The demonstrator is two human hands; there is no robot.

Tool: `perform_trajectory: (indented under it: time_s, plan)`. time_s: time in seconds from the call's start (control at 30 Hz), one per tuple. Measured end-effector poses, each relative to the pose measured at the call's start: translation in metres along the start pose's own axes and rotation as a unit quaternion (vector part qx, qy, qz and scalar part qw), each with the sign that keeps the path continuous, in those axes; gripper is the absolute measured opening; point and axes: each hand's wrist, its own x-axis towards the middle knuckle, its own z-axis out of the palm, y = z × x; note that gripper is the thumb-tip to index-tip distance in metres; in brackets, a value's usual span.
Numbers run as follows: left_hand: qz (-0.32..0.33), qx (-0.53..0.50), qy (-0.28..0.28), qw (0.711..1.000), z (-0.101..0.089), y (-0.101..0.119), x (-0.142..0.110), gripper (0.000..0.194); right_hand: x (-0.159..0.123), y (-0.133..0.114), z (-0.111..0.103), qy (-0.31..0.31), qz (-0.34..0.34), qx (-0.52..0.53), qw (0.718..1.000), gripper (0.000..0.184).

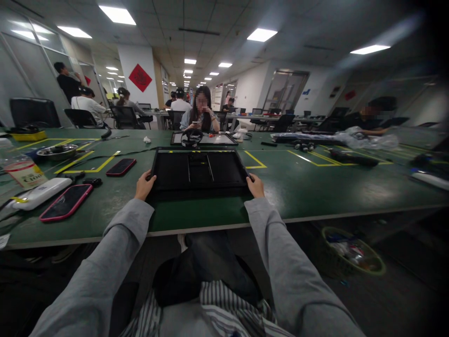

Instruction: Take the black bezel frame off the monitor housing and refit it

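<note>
A black rectangular frame-like panel (171,171) is tilted over the green table in front of me, with two thin metal-looking strips near its middle. My left hand (144,185) is closed around its left side edge. On the opposite edge, my right hand (256,185) grips the panel in the same way. Fingers behind or under the rim are hidden. Just beyond the panel lies another flat framed piece (224,139) with a coiled black cable or strap (191,137) on it.
Two phones (121,167), a white power bank (42,193), a bottle (24,171) and a metal bowl (57,150) lie left on the green table (315,187). Plastic wrapping (366,137) is at the far right. A basket (352,252) stands below. A person (199,112) sits opposite.
</note>
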Motion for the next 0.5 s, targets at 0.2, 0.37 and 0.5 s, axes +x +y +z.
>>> perform_trajectory:
  time_s: [0.2, 0.37, 0.5]
  plan:
    - [-0.05, -0.039, -0.005, 0.998, 0.0027, -0.004, 0.0028, 0.062, 0.0039, 0.0023, 0.0013, 0.013, 0.019, -0.004, 1.0, 0.053]
    - [-0.054, -0.045, -0.015, 0.997, 0.0012, -0.0007, 0.0011, 0.06, 0.0034, 0.0025, 0.0019, 0.006, 0.016, 0.001, 1.0, 0.044]
    - [-0.047, -0.037, -0.019, 0.998, 0.0029, 0.0014, 0.0006, 0.059, 0.0022, 0.0034, 0.0018, 0.002, 0.012, 0.001, 1.0, 0.042]
